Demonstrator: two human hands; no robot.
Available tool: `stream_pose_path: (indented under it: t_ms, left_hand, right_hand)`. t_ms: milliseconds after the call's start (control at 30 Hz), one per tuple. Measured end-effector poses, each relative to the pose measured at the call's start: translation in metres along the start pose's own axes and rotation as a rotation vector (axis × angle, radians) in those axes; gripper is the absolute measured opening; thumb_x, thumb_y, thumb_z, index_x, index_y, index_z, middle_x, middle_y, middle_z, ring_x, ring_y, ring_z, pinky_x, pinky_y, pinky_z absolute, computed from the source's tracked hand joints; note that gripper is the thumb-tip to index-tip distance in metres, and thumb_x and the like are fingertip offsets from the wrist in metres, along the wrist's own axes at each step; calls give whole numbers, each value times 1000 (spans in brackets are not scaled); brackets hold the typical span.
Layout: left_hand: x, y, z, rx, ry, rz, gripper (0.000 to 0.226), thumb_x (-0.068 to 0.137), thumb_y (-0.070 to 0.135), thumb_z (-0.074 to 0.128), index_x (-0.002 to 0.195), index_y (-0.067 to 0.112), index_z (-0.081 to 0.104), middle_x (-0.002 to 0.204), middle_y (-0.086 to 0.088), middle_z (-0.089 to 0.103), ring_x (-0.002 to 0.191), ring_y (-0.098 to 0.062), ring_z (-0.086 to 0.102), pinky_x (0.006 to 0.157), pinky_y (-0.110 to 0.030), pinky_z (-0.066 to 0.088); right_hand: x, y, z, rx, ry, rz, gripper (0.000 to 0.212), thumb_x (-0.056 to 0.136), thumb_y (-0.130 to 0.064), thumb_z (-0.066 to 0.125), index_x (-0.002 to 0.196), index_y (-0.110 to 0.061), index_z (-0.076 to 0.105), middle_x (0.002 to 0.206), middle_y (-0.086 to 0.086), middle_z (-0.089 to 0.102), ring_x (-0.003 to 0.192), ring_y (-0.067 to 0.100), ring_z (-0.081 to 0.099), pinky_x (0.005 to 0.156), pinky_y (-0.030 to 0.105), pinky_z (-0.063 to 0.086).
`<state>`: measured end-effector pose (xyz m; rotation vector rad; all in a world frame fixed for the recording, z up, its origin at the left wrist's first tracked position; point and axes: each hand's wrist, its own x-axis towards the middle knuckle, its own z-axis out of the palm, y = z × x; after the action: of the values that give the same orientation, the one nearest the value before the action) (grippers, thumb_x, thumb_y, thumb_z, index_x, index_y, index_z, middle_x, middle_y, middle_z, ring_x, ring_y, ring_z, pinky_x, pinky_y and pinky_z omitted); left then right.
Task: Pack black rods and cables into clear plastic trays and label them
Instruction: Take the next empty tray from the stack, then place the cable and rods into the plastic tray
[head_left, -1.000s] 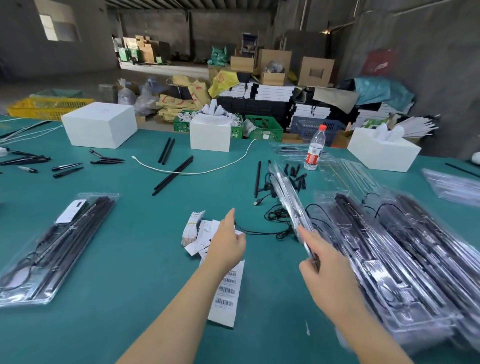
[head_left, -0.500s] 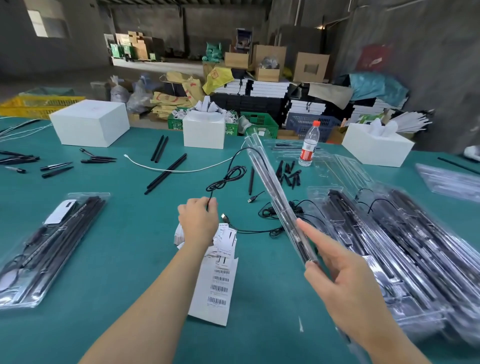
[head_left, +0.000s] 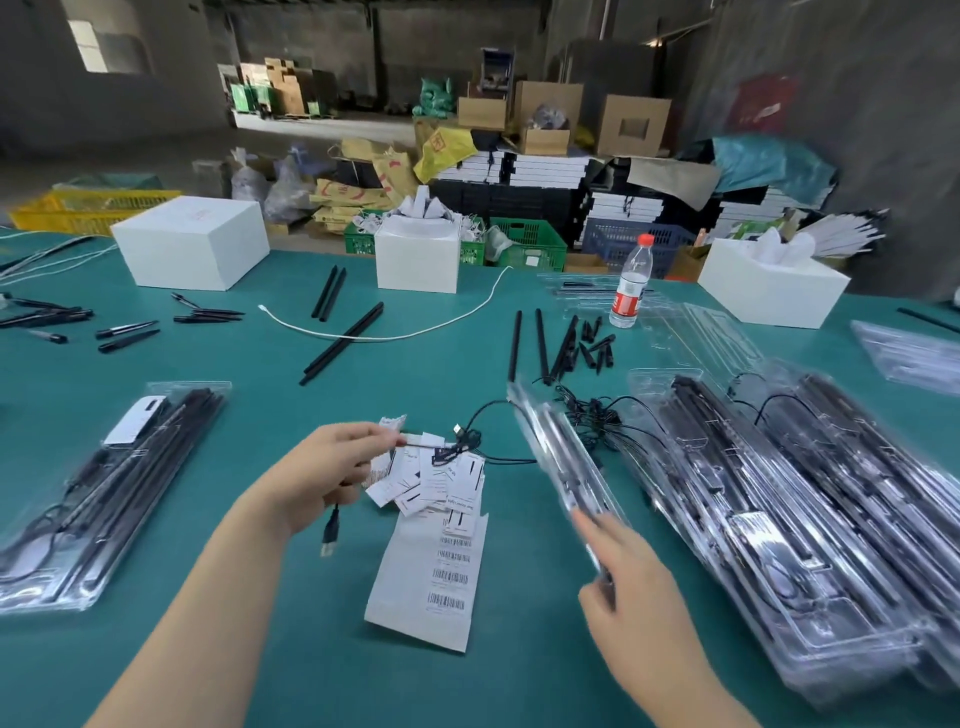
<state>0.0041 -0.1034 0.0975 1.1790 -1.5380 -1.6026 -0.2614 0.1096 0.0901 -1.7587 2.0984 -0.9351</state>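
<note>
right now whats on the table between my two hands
In the head view, small paper tags, a barcode label sheet and black cable lie between left hand and right hand.

The desk (head_left: 182, 519) was teal; rods (head_left: 343, 340) black; trays (head_left: 649, 384) clear; label sheet (head_left: 415, 597) white with black barcodes; bottle (head_left: 628, 291) red-capped.

Table cover (head_left: 322, 675): teal, matt, smooth. Held tray (head_left: 563, 467): clear plastic, glossy. Stacked trays (head_left: 779, 519): same glossy clear plastic over black rods. Loose rods (head_left: 343, 343): black, matt. Cable (head_left: 470, 434): black, thin; USB plug (head_left: 328, 540) tipped in shiny metal. Barcode label sheet (head_left: 431, 582): white paper, matt. Boxes (head_left: 189, 244): white, smooth, matt. Water bottle (head_left: 629, 283): clear plastic, red cap.
</note>
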Motion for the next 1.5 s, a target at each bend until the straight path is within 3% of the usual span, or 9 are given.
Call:
stream_pose_path:
  t_ms: [200,333,433,600,767,900,1000,1167,1500]
  left_hand:
    - [-4,-23,-12,361,356,-75,21,95,24,64,79,13,73,42,13,30,40,-12,24,44,-21,24]
    - [-3,-36,-14,238,348,-8,20,93,22,65,76,16,72,50,9,39,50,-16,28,52,-24,25]
    - [-2,-41,-15,186,384,21,17,92,21,66,77,16,73,60,7,53,52,-16,33,54,-26,28]
    - [-2,-48,-16,49,255,90,17,95,25,65,83,22,76,64,10,53,55,-13,33,50,-23,27]
    - [0,-42,-12,-20,155,220,23,89,39,68,95,19,77,65,8,52,59,-12,34,52,-18,29]
    - [4,-42,-1,-205,177,258,27,86,37,66,96,14,76,62,5,46,54,-12,31,47,-17,28]
    - [6,-54,10,-307,249,231,21,99,30,58,97,18,76,66,4,49,51,-12,29,45,-18,26]
    - [10,-70,35,-227,573,196,24,100,18,55,88,35,68,75,7,65,54,-8,49,56,-24,42]
    - [7,-73,62,7,304,340,40,96,8,62,99,46,76,77,12,65,63,-6,51,62,-20,44]
  right_hand:
    - [-10,19,54,-260,-166,77,73,91,-4,45,156,-27,21,160,-1,23,151,17,13,123,26,8]
    - [-21,30,78,-301,-138,38,60,69,-6,84,126,-11,67,129,14,63,126,38,57,102,50,49]
    - [-20,21,79,-301,-151,92,52,86,-41,73,131,-17,64,145,8,51,136,30,45,110,47,41]
    - [24,-9,70,-291,60,-139,39,87,-26,75,124,-17,67,136,4,59,119,26,59,101,40,47]
    - [102,-56,72,-141,-171,-222,58,96,-36,61,149,-28,39,144,-11,48,125,10,47,106,24,35]
    - [130,-78,86,-238,-260,-199,38,93,-44,63,129,-30,62,114,-8,64,114,16,52,91,34,44]
    - [130,-76,93,-220,-224,-163,19,97,-39,58,102,-26,71,82,-8,53,92,20,56,76,35,47]
    - [131,-66,93,148,-227,-45,14,95,-28,62,94,-23,76,85,-14,73,80,-2,62,71,15,45]
    - [141,-55,83,486,-310,190,17,96,-16,63,100,-5,75,93,11,77,93,29,72,91,43,56]
